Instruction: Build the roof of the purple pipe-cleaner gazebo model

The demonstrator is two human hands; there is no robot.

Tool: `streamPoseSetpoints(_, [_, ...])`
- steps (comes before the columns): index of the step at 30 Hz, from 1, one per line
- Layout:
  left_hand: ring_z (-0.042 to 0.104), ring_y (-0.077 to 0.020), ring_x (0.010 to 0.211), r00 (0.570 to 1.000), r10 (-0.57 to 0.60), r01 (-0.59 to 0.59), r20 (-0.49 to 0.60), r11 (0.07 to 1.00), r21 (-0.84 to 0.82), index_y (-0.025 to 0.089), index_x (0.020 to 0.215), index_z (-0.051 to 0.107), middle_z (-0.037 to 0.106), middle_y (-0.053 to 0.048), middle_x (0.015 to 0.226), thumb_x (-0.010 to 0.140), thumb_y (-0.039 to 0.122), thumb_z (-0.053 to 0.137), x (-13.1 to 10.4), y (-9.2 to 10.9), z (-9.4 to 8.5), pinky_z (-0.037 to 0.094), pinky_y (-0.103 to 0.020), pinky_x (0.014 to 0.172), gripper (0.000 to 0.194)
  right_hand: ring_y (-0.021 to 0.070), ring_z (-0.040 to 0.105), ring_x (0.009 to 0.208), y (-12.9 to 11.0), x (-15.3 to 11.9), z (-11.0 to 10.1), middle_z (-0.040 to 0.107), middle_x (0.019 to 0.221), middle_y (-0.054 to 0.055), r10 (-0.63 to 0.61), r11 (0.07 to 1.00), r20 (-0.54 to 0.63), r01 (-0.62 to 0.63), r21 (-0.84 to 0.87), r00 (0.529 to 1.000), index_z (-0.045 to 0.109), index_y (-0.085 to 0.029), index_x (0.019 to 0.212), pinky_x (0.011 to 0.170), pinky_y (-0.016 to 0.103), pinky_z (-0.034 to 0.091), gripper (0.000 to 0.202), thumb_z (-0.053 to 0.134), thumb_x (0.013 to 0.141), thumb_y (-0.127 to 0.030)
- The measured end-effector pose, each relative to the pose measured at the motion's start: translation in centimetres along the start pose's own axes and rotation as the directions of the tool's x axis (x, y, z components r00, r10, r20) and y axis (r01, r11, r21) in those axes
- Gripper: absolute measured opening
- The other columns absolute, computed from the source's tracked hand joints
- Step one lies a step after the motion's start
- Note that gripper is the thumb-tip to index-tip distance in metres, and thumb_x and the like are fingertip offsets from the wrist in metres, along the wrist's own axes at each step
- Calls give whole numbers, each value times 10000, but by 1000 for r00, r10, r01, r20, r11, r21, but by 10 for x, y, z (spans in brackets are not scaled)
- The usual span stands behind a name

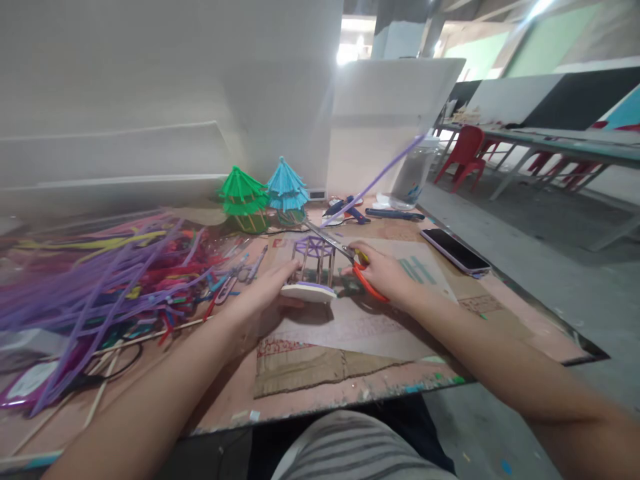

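Note:
My left hand (280, 281) is closed on the side of a small stick-frame model (320, 270). This model has a thick white base (309, 292), upright sticks and a purple spoked ring on top, and is tilted slightly. In my right hand (383, 272) are scissors (369, 283) with orange and yellow handles. Their metal blades point up and left across the back of the model's top. A long purple pipe cleaner (383, 175) rises from near the blades toward the upper right; its lower end is hard to make out.
Purple pipe cleaners (100, 280) and craft scraps pile up on the left. Behind stand a green tiered-roof model (244, 193) and a blue one (287, 187). A glue gun (350, 210), a cutter (395, 214), a clear jar (413, 177) and a phone (455, 250) lie around the cardboard (320, 370).

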State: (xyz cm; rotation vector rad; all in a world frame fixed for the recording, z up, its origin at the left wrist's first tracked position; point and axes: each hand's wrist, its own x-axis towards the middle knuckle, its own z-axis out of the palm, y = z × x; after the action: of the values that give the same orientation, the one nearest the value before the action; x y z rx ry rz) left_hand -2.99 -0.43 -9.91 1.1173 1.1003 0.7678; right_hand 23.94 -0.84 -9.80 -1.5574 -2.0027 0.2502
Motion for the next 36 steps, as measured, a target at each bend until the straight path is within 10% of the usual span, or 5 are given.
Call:
streamPoseSetpoints(6, [650, -336, 1229, 982, 165, -159, -92, 985, 73, 217, 1168, 690, 677, -120, 1349, 889, 502, 687, 5, 2, -9, 625, -421, 878, 399, 259, 713, 900, 4, 5, -12, 761, 992, 84, 174, 985, -6, -174, 13, 985, 653, -222, 1268, 780, 335, 525, 442, 729, 876, -410])
streamPoseSetpoints(12, [536, -283, 1379, 801, 597, -581, 40, 759, 294, 238, 1325, 567, 614, -109, 1419, 889, 426, 707, 30, -19, -32, 376, -453, 1213, 495, 304, 708, 1078, 31, 9, -14, 748, 1199, 156, 123, 987, 5, -122, -107, 992, 619, -158, 1340, 887, 378, 543, 504, 708, 897, -383])
streamPoseSetpoints(28, [503, -300, 1431, 803, 586, -551, 112, 655, 517, 139, 1452, 498, 566, -164, 1500, 831, 254, 610, 53, -41, -43, 336, -478, 1245, 642, 300, 676, 1069, 64, 12, 4, 689, 1152, 181, -114, 945, 93, 136, -297, 989, 695, -125, 1255, 973, 422, 523, 338, 571, 984, -285])
streamPoseSetpoints(36, [572, -307, 1347, 786, 596, -560, 162, 576, 595, 166, 1368, 588, 643, -142, 1407, 920, 384, 590, 54, -42, -45, 404, -482, 1195, 499, 342, 646, 1116, 56, 13, 0, 657, 1168, 199, -216, 944, -50, 196, -266, 975, 667, -102, 1245, 1001, 505, 512, 353, 521, 996, -305])
